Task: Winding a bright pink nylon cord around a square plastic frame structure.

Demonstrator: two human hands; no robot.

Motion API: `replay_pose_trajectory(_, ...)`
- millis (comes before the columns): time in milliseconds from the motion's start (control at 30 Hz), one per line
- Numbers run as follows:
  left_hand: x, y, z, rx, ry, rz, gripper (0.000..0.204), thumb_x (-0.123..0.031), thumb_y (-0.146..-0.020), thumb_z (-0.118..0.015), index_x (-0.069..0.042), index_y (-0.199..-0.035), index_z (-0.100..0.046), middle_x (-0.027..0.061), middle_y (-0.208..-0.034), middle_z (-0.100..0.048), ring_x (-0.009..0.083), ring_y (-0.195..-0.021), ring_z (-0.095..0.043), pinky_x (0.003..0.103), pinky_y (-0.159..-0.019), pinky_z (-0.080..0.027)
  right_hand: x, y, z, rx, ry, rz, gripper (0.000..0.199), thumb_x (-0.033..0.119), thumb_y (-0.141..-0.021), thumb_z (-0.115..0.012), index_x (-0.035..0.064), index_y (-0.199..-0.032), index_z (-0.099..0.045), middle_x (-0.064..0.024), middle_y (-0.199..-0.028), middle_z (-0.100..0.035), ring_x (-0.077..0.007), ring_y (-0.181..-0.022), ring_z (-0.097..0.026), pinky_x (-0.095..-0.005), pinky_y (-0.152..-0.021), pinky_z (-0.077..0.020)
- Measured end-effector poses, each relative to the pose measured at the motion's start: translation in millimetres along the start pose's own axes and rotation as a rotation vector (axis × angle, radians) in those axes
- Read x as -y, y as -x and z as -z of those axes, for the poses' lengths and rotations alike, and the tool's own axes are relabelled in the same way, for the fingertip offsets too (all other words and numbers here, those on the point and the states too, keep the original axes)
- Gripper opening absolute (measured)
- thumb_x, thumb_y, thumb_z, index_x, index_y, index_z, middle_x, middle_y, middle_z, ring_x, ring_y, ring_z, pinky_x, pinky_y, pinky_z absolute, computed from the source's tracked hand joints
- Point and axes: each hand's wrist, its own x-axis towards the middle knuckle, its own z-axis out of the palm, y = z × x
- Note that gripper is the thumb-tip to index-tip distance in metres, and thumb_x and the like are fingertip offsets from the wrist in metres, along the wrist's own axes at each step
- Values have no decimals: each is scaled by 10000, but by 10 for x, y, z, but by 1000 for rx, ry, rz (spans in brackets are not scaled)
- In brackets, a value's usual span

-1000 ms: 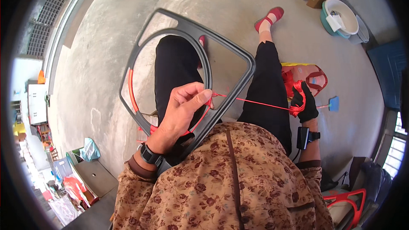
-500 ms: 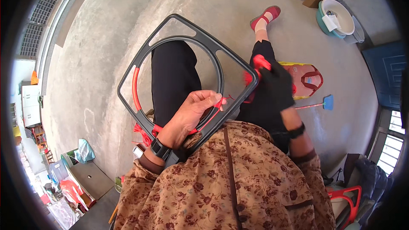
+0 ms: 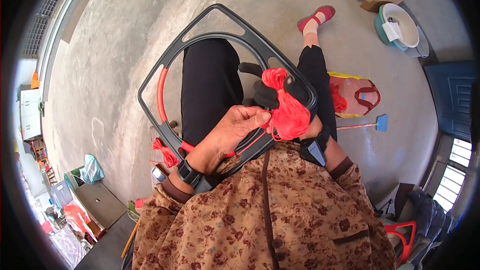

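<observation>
Black rounded-square frame (image 3: 256, 43) with inner ring: lies tilted over the person's lap, beneath both hands. Judged light, stiff and smooth; best gripped at its outer rim. Right hand (image 3: 295, 88), black-gloved: holds the hank, index finger extended. Left hand (image 3: 234, 128), bare: thumb and fingertips pinched narrow on cord. Red cord hank (image 3: 291, 116): across the gloved fingers, over the frame's right side; judged light, soft and prone to tangling, best held at its gathered waist. Red-covered ring section (image 3: 161, 95): left side. Red strand (image 3: 252, 143): runs from the pinch toward the ring.
</observation>
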Motion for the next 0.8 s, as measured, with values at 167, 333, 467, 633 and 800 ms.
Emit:
replay_pose_trajectory(167, -72, 9, -13, -28, -83, -50, 284, -278, -942, -635, -4, -915, -704, 28, -840, -689, 91, -782, -614, 243, -786, -477, 117, 292, 320, -505, 921, 55, 319, 285, -1013, -464, 13, -1161, -538, -78, -992, -586, -191, -899, -582, -324, -815, -495)
replay_pose_trajectory(333, -110, 22, -1, -70, -16, 42, 278, -285, -931, -649, -12, -927, -696, 34, -786, -675, 93, -740, -618, 222, -733, -478, 308, 828, 588, -547, 92, 313, 456, 430, -986, -492, 59, -1246, -536, -73, -1123, -600, -212, -998, -578, -355, -915, -479)
replay_pose_trajectory(467, -79, -25, 19, -101, 2, 24, 241, -257, -925, -662, -18, -939, -692, 25, -780, -683, 71, -664, -619, 183, -611, -483, 737, 1629, 602, -1041, 424, 346, 425, 440, -1000, -470, 57, -1175, -523, -3, -873, -568, -151, -746, -560, -313, -655, -487)
replay_pose_trajectory(633, -91, -44, 22, -126, 26, 74, 214, -248, -918, -668, -34, -909, -666, 46, -791, -677, 104, -715, -621, 224, -689, -487, 823, 2347, 330, -620, -47, 531, 331, 332, -1036, -416, 49, -1187, -500, 14, -720, -430, -72, -512, -387, -243, -515, -351)
replay_pose_trajectory(800, -106, -44, -42, -157, 144, 65, 184, -227, -925, -658, -43, -913, -650, 60, -770, -685, 95, -639, -640, 198, -597, -502, 753, 2215, 325, -1027, 156, 420, 362, 335, -1019, -462, 26, -1194, -529, -27, -802, -519, -114, -609, -474, -270, -598, -408)
